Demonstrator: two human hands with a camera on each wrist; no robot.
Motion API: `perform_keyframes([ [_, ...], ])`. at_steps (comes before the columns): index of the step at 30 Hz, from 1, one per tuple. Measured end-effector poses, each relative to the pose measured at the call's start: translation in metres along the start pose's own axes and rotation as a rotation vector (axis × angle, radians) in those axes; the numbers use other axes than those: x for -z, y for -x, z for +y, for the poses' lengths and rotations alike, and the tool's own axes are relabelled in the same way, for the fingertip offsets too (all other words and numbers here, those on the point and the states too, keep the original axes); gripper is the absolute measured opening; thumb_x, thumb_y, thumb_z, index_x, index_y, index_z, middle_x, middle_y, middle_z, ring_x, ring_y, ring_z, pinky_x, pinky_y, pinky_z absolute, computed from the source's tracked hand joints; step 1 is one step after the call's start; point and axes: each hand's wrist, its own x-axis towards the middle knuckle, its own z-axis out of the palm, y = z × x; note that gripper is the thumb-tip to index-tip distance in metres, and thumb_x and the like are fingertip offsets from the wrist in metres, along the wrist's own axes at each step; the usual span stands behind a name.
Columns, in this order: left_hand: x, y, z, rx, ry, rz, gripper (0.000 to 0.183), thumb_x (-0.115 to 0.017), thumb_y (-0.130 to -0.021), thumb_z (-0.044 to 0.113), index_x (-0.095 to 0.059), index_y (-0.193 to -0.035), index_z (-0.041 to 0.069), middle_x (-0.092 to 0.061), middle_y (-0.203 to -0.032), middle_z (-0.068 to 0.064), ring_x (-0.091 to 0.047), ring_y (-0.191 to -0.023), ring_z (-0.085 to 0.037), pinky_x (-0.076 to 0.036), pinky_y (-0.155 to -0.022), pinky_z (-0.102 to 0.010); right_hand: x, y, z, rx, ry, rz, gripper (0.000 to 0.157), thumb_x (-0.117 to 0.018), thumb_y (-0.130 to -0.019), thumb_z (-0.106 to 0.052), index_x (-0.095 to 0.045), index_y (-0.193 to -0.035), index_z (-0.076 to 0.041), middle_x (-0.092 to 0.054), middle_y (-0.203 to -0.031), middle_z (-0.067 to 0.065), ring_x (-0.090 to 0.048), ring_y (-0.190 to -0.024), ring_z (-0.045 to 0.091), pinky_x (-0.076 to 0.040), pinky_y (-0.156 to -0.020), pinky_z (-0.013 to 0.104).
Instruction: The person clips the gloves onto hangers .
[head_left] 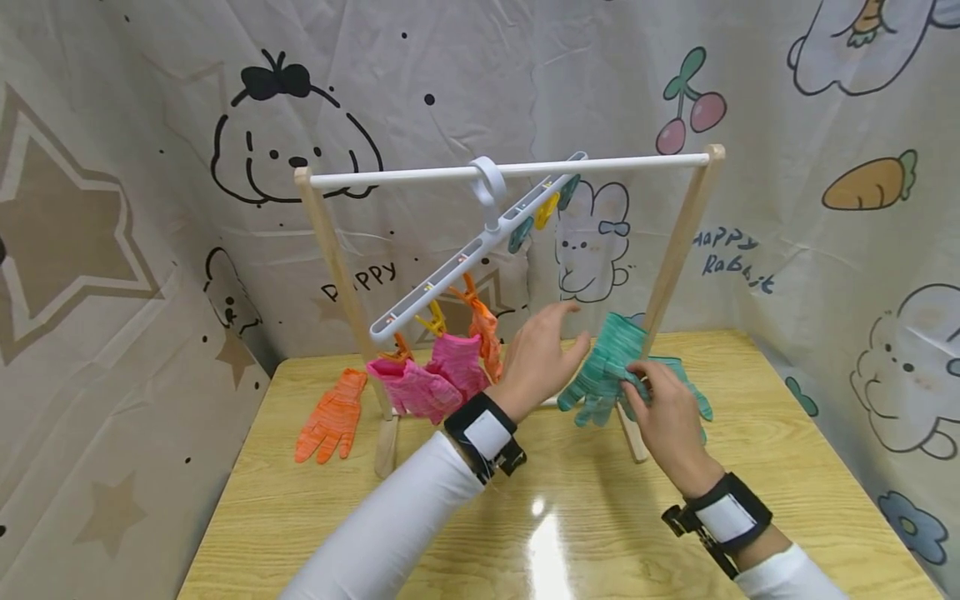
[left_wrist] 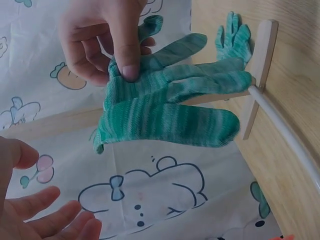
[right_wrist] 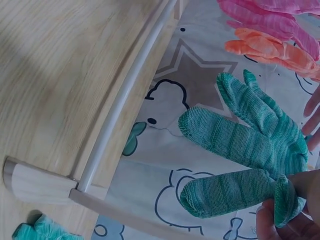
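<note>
A green striped knit glove [head_left: 606, 360] hangs, fingers down, from my right hand [head_left: 666, 421], which pinches it between thumb and fingers. In the right wrist view the glove [right_wrist: 230, 142] spreads its fingers away from the grip. My left hand [head_left: 543, 354] is in the air to the left of that glove, apart from it, fingers extended and holding nothing. Behind my left hand are pink gloves [head_left: 431, 383] and an orange glove [head_left: 486, 333], clipped to a pale grey-blue hanger [head_left: 457, 267]. Further clips, teal and yellow [head_left: 547, 210], line its far half.
The hanger hooks over the white rod [head_left: 607, 165] of a wooden rack [head_left: 675, 242] standing on the table [head_left: 480, 517]. An orange glove [head_left: 333, 417] lies at the left. Another green glove [left_wrist: 233, 42] lies by the rack's right foot. Printed cloth walls [head_left: 450, 83] surround the table.
</note>
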Motion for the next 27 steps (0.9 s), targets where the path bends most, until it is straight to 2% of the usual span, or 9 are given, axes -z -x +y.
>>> perform_keyframes([
  [5,0.002,-0.007,0.002,0.044,0.032,-0.015,0.044,-0.061,-0.1,0.029,-0.057,-0.14,0.012,-0.063,-0.14,-0.006,-0.063,-0.123,-0.023,-0.054,-0.098,-0.04,-0.002,-0.003,-0.003,-0.005,-0.008,-0.009,0.022,-0.077,-0.086,0.0,-0.066,-0.105,0.0,-0.069,-0.093,0.016,-0.065,-0.074,0.027,-0.053,-0.062,0.042],
  [11,0.004,-0.017,0.001,0.148,0.116,-0.029,0.05,-0.059,-0.101,0.03,-0.051,-0.147,0.014,-0.058,-0.147,-0.007,-0.058,-0.132,-0.026,-0.05,-0.106,-0.043,-0.004,-0.006,-0.006,-0.02,-0.018,-0.032,0.022,-0.076,-0.087,-0.001,-0.066,-0.106,0.0,-0.07,-0.094,0.017,-0.066,-0.077,0.029,-0.054,-0.064,0.043],
  [15,0.005,-0.021,-0.001,0.173,0.137,-0.029,0.053,-0.059,-0.1,0.03,-0.048,-0.149,0.012,-0.054,-0.151,-0.008,-0.053,-0.138,-0.026,-0.045,-0.112,-0.043,-0.004,-0.008,-0.007,-0.029,-0.022,-0.041,0.021,-0.076,-0.087,-0.001,-0.066,-0.106,0.0,-0.069,-0.094,0.016,-0.066,-0.077,0.028,-0.054,-0.065,0.044],
  [23,0.007,-0.029,-0.007,0.191,0.06,0.091,0.055,-0.062,-0.097,0.032,-0.047,-0.148,0.013,-0.053,-0.15,-0.005,-0.056,-0.134,-0.025,-0.05,-0.106,-0.044,-0.005,-0.013,-0.01,-0.015,-0.017,-0.042,0.021,-0.076,-0.087,-0.003,-0.066,-0.106,-0.001,-0.07,-0.094,0.016,-0.066,-0.077,0.028,-0.054,-0.064,0.043],
  [27,0.009,-0.032,-0.012,0.212,0.062,0.114,0.056,-0.062,-0.097,0.03,-0.046,-0.148,0.013,-0.051,-0.151,-0.007,-0.056,-0.133,-0.026,-0.049,-0.107,-0.044,-0.006,-0.014,-0.011,-0.013,-0.015,-0.045,0.021,-0.076,-0.088,-0.003,-0.066,-0.107,-0.001,-0.07,-0.093,0.015,-0.066,-0.077,0.027,-0.054,-0.064,0.043],
])
